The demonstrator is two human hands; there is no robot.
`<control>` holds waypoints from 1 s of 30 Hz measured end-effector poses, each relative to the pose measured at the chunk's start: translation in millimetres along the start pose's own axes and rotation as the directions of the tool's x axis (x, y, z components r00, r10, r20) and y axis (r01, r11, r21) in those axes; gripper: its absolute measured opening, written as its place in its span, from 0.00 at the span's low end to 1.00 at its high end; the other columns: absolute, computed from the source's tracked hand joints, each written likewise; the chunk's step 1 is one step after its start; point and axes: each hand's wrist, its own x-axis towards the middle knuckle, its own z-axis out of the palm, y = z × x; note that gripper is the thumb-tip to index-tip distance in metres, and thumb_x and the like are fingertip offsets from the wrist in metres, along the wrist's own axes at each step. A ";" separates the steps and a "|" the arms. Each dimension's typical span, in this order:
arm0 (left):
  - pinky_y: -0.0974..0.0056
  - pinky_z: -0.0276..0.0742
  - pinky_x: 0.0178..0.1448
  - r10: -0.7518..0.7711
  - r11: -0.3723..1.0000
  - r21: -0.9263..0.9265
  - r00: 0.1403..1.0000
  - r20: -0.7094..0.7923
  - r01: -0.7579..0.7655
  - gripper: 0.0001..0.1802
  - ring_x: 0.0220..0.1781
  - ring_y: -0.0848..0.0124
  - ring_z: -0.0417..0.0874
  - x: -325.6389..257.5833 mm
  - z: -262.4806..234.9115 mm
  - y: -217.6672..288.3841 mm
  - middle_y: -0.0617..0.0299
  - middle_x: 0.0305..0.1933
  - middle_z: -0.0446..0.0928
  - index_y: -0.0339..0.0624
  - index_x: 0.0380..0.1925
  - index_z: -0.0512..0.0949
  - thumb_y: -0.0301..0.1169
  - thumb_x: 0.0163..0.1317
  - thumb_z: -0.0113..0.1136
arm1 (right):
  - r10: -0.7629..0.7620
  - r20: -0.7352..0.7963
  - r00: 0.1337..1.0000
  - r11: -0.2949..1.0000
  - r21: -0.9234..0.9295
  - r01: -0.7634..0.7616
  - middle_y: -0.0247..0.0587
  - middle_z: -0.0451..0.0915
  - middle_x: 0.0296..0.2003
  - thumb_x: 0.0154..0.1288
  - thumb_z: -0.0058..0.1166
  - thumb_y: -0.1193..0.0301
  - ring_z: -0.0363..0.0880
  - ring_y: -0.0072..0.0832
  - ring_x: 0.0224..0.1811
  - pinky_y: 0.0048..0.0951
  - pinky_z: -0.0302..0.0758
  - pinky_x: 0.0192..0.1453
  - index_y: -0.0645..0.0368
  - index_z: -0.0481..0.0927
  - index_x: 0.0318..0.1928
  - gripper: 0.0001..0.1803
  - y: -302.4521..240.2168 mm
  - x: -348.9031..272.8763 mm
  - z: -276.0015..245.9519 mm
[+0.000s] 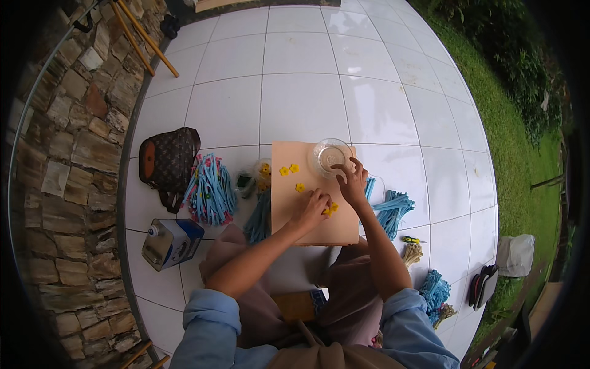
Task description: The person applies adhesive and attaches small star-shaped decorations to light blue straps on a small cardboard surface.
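Observation:
A tan board [286,212] lies across my lap. On it sit several small yellow flowers, with a pair [289,170] near the far left and a single flower [300,187] closer to the middle. My left hand [311,209] is closed, its fingertips on a yellow flower [327,211] that they partly cover; another flower [334,206] lies right beside it. A clear glass dish [321,161] stands at the board's far right corner. Over its near right rim my right hand [352,182] reaches with thumb and fingers apart, nothing visible between them.
Left of the board are blue stems with pink tips [211,190], a jar of yellow pieces [263,172], a brown bag [169,160] and a metal can [172,243]. Blue bundles [393,212] and a yellow-handled screwdriver [413,240] lie right. A stone wall [74,184] borders the tiles.

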 end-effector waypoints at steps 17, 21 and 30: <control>0.59 0.74 0.38 -0.093 0.990 -0.112 0.994 -0.054 0.086 0.11 0.34 0.62 0.76 14.4 5.7 2.4 0.57 0.30 0.72 0.41 0.31 0.71 0.26 0.48 0.62 | -0.077 -0.093 0.993 0.947 0.306 0.102 0.47 0.65 0.52 0.57 0.50 0.73 0.60 0.40 0.54 0.40 0.52 0.60 0.44 0.77 0.42 0.13 -7.8 4.8 -31.9; 0.64 0.74 0.37 -0.329 0.823 -0.509 0.942 -0.067 0.252 0.09 0.31 0.68 0.77 25.6 -3.4 2.1 0.58 0.26 0.73 0.38 0.30 0.74 0.25 0.47 0.63 | -0.124 -0.175 0.977 0.949 0.268 0.168 0.43 0.66 0.51 0.56 0.49 0.75 0.59 0.38 0.56 0.40 0.53 0.61 0.46 0.78 0.43 0.14 -22.1 -2.0 -51.6; 0.63 0.74 0.41 -0.059 0.995 0.067 0.991 -0.121 0.067 0.10 0.39 0.65 0.76 11.3 12.3 9.6 0.59 0.36 0.70 0.42 0.31 0.74 0.26 0.46 0.63 | -0.124 -0.203 0.971 0.953 0.249 0.173 0.47 0.62 0.53 0.56 0.48 0.77 0.59 0.44 0.53 0.41 0.57 0.59 0.46 0.78 0.41 0.14 -35.2 -14.4 -69.9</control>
